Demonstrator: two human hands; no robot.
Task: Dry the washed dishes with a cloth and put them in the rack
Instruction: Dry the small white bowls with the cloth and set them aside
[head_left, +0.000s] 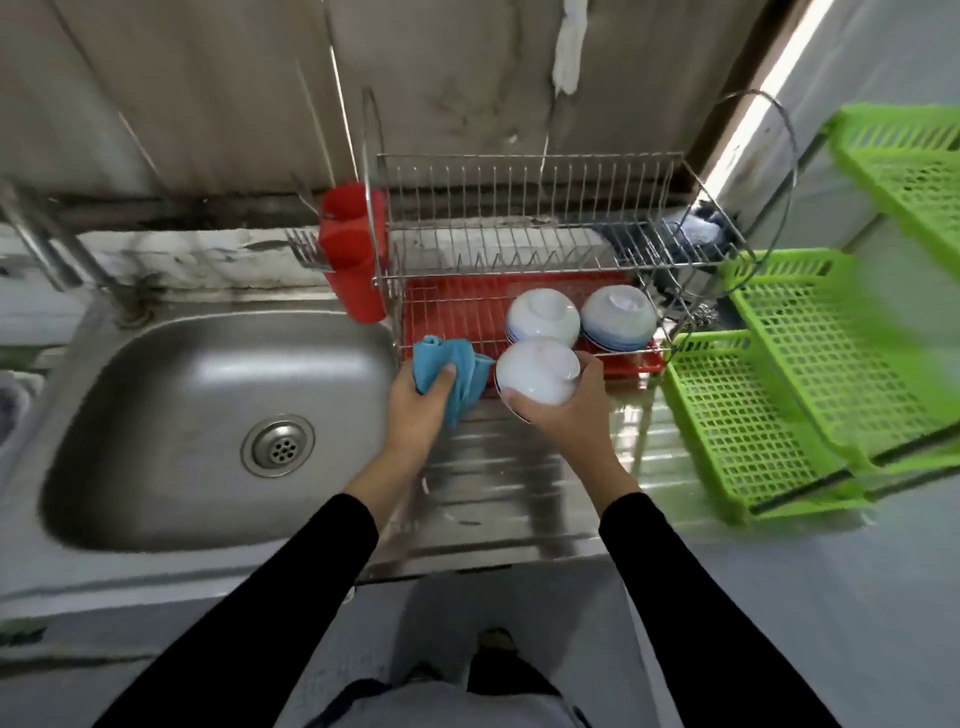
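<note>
1. A blue cloth is gripped in the left hand, with the fingers curled round its bunched folds.
2. A white bowl, turned upside down, is held in the right hand. The thumb is laid on the near side and the fingers are wrapped over the far rim.
3. The cloth lies at the held bowl's 9 o'clock. Whether the two touch cannot be told.
4. The held bowl is placed at the front edge of the wire dish rack, which stands at its 12 o'clock.
5. Two blue-banded bowls are set upside down, side by side, on the lower tier over a red drip tray.
6. A red cutlery holder is hung at the rack's 9 o'clock end.
7. A steel sink basin is seen at 9 o'clock of the hands, and green plastic baskets at 3 o'clock.
</note>
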